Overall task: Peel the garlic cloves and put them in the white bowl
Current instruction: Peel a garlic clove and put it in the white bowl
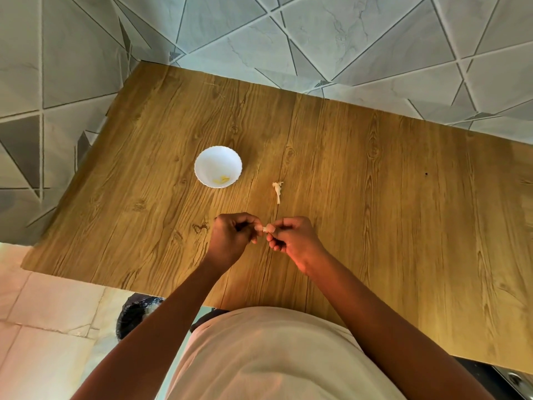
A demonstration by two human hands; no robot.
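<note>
Fingers (261, 226) of both hands meet over the near middle of a wooden surface (375, 197), pinching one small pale garlic clove (267, 227) between them. The left hand (230, 241) holds the clove's left end between thumb and curled fingers. The right hand (294, 241) pinches its right end, its other fingers curled under. The clove is held in the air just above the surface, not resting on it. It is too small to tell how much skin is on it.

Beyond the hands and a little to the right, a scrap of papery garlic skin with a thin stalk (277, 190) lies on the wood. Farther and to the left stands the white bowl (218, 166), with a scalloped rim. A few small yellowish pieces (221, 179) sit at its near inner edge, likely peeled cloves.

The step in hand looks to be peeling: the two hands are set to pull the skin away from the clove. Next, the skin needs to be stripped off, probably with a fingernail. Then one hand must carry the bare clove forward and left and drop it into the bowl.
</note>
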